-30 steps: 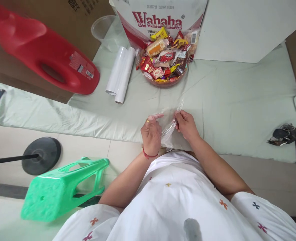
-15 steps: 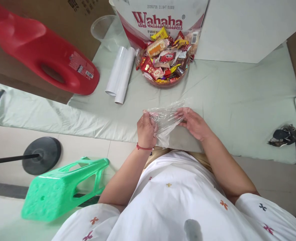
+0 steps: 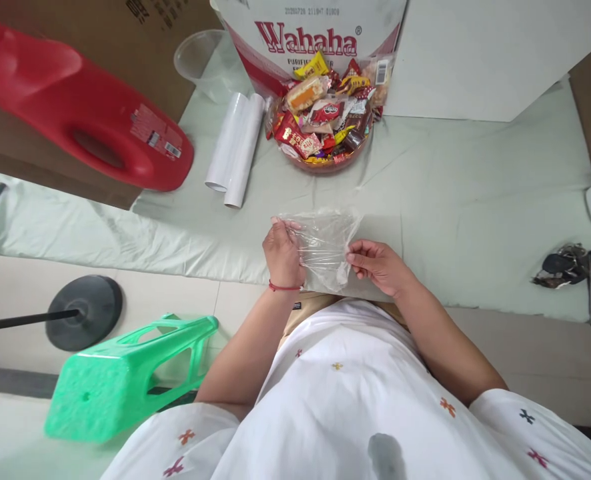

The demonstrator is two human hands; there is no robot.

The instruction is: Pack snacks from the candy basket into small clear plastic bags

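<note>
A crinkled piece of thin clear plastic film [image 3: 325, 243] is stretched between my two hands, just over the front edge of the table. Whether it is a bag or a loose sheet I cannot tell. My left hand [image 3: 281, 253], with a red cord at the wrist, is closed on the film's left side; some of its fingers show through the plastic. At the right edge, my right hand [image 3: 378, 265] pinches the film between thumb and fingers. Beyond both hands stands a bowl [image 3: 320, 167] heaped with wrapped sweets and snacks [image 3: 325, 110].
White paper rolls [image 3: 235, 147], a clear plastic tub [image 3: 205, 67] and a red jug [image 3: 125, 127] are at the left. Behind the bowl stands a Wahaha carton [image 3: 310, 33]. Keys [image 3: 560, 265] lie at the right. On the floor are a green stool [image 3: 125, 373] and a black round base [image 3: 85, 310].
My right hand has come down and a little left, its fingers now pinching the film's edge. The film is spread flatter between the hands. The view has shifted slightly.
</note>
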